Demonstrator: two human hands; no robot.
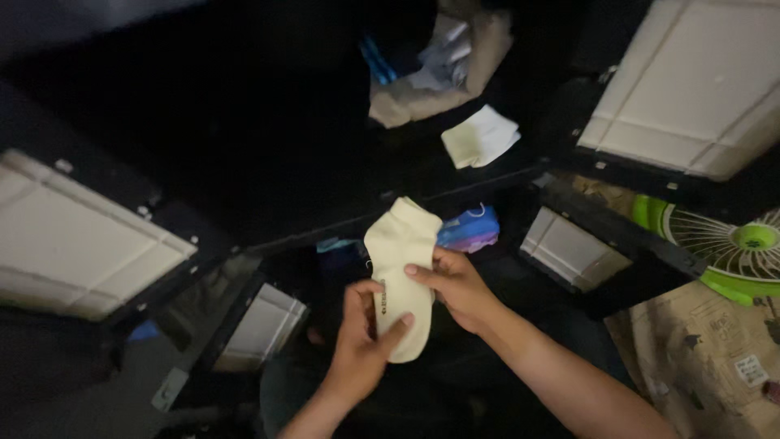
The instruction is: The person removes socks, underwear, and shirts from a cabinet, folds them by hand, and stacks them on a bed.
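1. Both hands meet low in the frame around a short cream-coloured ankle sock (400, 268), held flat out in front of a dark cabinet.
2. Left hand (360, 341) grasps the sock's lower end, thumb across the front and fingers behind, so the fabric stays spread.
3. Right hand (455, 284) pinches the sock's right edge, fingertips on top, which seems to keep it smooth and straight.
4. A small dark printed mark sits on the sock just beside the left thumb.
5. Folded pale cloth (479, 136) lies on the dark shelf above, well apart from the sock.
6. Behind the sock, a blue and purple bundle (469, 228) shows.
7. A green fan (727, 248) stands at the right, over printed brown cardboard (715, 358).
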